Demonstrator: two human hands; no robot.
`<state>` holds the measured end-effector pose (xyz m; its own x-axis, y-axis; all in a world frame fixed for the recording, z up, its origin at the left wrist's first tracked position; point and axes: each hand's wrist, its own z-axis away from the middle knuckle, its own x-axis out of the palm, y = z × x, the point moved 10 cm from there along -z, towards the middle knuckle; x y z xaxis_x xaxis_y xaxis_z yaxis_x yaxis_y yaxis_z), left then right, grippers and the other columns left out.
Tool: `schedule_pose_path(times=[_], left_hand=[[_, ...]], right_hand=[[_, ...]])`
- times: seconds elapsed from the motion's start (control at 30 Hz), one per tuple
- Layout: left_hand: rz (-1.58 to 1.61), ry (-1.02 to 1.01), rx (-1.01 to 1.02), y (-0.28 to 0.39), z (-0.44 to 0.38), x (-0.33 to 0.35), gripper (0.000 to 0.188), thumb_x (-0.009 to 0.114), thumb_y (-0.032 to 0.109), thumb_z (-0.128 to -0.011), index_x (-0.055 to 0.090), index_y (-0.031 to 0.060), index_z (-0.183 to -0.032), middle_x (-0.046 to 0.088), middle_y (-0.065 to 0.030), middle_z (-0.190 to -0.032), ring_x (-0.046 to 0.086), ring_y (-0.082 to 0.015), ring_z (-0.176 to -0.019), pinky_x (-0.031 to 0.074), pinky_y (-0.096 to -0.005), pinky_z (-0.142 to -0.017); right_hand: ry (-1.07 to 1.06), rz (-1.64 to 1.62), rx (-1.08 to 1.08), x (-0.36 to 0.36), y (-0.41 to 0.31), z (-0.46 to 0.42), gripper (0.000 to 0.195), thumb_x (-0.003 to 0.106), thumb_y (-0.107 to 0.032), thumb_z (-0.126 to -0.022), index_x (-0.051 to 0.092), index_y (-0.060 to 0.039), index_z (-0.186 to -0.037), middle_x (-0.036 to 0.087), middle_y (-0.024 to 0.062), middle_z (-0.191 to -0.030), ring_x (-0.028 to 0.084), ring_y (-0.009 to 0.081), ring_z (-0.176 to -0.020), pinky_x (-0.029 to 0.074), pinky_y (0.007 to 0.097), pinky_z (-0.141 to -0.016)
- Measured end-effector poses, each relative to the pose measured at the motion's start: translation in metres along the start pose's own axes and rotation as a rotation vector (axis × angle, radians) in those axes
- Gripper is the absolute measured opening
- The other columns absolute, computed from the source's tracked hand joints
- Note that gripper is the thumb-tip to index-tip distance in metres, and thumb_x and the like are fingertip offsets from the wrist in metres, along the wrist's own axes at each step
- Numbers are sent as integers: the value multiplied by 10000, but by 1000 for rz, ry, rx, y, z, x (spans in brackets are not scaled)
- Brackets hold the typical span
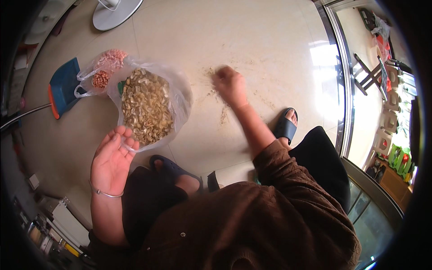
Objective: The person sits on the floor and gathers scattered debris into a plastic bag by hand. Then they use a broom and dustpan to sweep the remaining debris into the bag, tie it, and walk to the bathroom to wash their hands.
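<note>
My left hand (113, 160), palm up with fingers slightly curled, is at the near rim of a clear plastic bag (182, 101); whether it grips the film I cannot tell. Empty peanut shells (146, 108) fill this bag. My right hand (230, 84), blurred and with its fingers bent down, is low over the tiled floor among scattered shell crumbs (224, 114). Whether something is between its fingers is hidden. Beyond the shells, to the left, a second plastic bag (86, 76) holds reddish shelled peanuts (100, 79), with paler pink ones (114, 57) beside them.
A blue dustpan (65, 87) with an orange edge lies left of the bags. A round white stand base (116, 15) is at the top. My sandalled feet (175, 172) are on the floor. On the right are a sliding-door track (341, 81) and a folding stool (371, 74).
</note>
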<state>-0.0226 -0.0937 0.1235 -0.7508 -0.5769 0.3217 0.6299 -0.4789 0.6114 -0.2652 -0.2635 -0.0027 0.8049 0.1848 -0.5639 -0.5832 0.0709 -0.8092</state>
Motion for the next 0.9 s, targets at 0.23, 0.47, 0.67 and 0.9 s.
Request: schedule_pose_path(times=[0.23, 0.47, 0.67, 0.9], left_hand=[[2, -23, -12, 1, -1, 3, 188, 460, 112, -877, 503, 39, -1045, 515, -78, -1000, 498, -154, -875, 393, -335, -880], [-9, -12, -17, 0, -1, 2, 188, 462, 113, -876, 506, 39, -1043, 517, -75, -1003, 504, -154, -866, 402, -337, -873], [8, -21, -11, -2, -1, 0, 186, 465, 113, -875, 512, 37, -1038, 516, -76, -1003, 505, -154, -863, 405, -340, -868], [53, -70, 27, -1, -2, 12, 171, 484, 89, -856, 551, 3, -988, 564, -94, -927, 535, -185, -823, 421, -322, -796]], right_hand=[[-1025, -168, 697, 93, 164, 124, 239, 647, -184, -726, 628, -26, -904, 644, 75, -765, 620, 157, -616, 523, 263, -562], [-481, -521, 454, 69, 167, 4, 149, 599, -103, -745, 627, -12, -860, 626, 70, -734, 598, 140, -631, 498, 254, -551], [53, 97, 228, -23, 162, -5, 326, 660, -167, -697, 571, -25, -976, 595, 126, -848, 587, 200, -697, 495, 311, -643], [-3, 372, -187, 37, 115, -8, 176, 621, -132, -657, 614, -105, -830, 564, 143, -707, 556, 298, -732, 468, 370, -675]])
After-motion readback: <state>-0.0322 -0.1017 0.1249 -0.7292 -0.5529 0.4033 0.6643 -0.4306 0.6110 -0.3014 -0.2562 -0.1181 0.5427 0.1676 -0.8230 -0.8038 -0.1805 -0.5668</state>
